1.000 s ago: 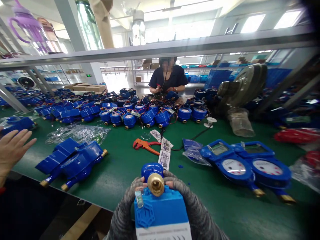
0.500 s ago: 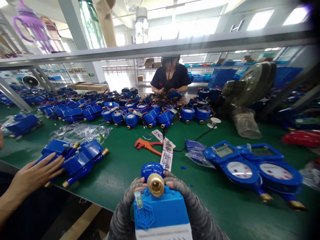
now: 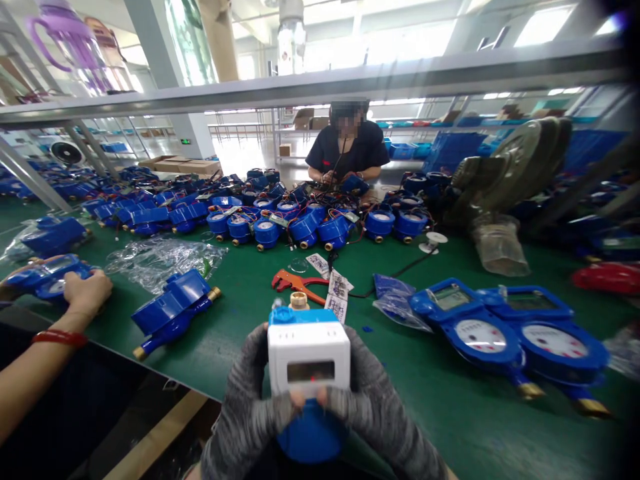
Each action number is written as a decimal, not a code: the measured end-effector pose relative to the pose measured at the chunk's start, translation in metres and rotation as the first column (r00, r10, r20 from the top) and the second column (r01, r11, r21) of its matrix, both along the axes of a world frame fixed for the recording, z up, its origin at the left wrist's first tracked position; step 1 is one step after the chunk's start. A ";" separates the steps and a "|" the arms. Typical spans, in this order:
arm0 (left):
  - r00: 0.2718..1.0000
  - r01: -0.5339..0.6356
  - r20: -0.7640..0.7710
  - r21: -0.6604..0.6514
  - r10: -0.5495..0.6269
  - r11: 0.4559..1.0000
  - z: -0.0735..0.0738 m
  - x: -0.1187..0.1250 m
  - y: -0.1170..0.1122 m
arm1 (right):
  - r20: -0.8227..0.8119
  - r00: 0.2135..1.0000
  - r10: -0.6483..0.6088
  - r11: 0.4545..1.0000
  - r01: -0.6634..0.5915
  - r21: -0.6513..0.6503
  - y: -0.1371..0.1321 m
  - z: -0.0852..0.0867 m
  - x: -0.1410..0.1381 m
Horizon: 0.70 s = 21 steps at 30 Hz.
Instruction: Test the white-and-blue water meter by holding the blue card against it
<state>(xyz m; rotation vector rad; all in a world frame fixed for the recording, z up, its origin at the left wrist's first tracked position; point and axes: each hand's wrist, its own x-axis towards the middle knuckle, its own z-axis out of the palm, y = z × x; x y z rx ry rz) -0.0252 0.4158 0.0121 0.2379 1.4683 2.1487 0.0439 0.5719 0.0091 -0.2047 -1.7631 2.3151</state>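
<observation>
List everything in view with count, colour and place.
held meter: one, white face, blue body, between both hands
blue meters: two, face up, right of it
overturned meter: one, blue, left of centre
meter rows: many, blue, far side
pliers: one, orange, centre
label strips: few, white, beside pliers
plastic bags: clear, left
table: one, green
co-worker's meter: one, blue, far left
co-worker's hand: one, bare, on it
person: one, dark top, across table
left hand: grey glove, gripping held meter
right hand: grey glove, likewise

Water meter between gloved hands
</observation>
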 end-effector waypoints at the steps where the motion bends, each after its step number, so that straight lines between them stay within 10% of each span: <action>1: 0.999 -0.026 -0.032 0.007 0.026 1.000 0.001 -0.004 0.003 | -0.015 1.000 0.011 1.000 -0.012 -0.015 -0.001 0.000 -0.003; 9: 0.999 -0.001 0.045 0.031 0.000 1.000 -0.016 -0.023 0.007 | 0.056 0.998 0.017 0.996 -0.013 -0.086 -0.005 -0.029 -0.023; 21: 0.996 0.091 0.010 0.117 -0.093 0.989 -0.020 -0.024 0.000 | 0.039 0.999 -0.009 0.999 0.007 0.051 0.001 -0.028 -0.020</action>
